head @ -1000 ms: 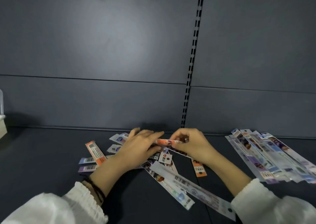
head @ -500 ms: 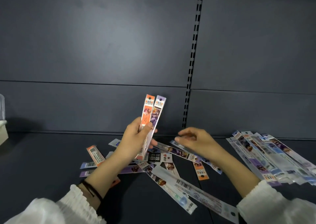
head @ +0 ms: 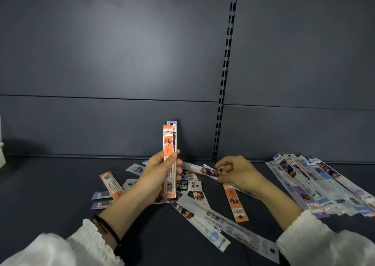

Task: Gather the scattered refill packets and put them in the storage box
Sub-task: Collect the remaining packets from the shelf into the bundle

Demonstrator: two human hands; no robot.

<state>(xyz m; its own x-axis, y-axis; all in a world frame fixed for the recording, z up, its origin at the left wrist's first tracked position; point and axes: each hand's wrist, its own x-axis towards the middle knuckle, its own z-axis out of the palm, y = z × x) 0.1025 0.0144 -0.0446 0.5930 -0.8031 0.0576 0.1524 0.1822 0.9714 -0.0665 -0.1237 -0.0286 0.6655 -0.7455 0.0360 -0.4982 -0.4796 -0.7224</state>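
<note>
My left hand (head: 156,176) grips two refill packets upright, an orange packet (head: 168,144) in front and a purple packet (head: 173,124) behind it. My right hand (head: 237,173) pinches the end of a purple-printed packet (head: 210,172) just above the shelf. Several more packets lie scattered below both hands: an orange one (head: 110,184) at the left, another orange one (head: 235,202) under my right wrist, and two long white ones (head: 229,225) nearest me. The storage box is only a pale sliver (head: 1,154) at the far left edge.
A fanned pile of long packets (head: 316,184) lies at the right of the dark shelf (head: 50,184). The grey back panel rises right behind the packets, with a slotted upright (head: 224,73) right of centre.
My left hand has lifted two packets off the shelf and now holds them upright. My right hand has moved slightly right and picked up the end of another packet.
</note>
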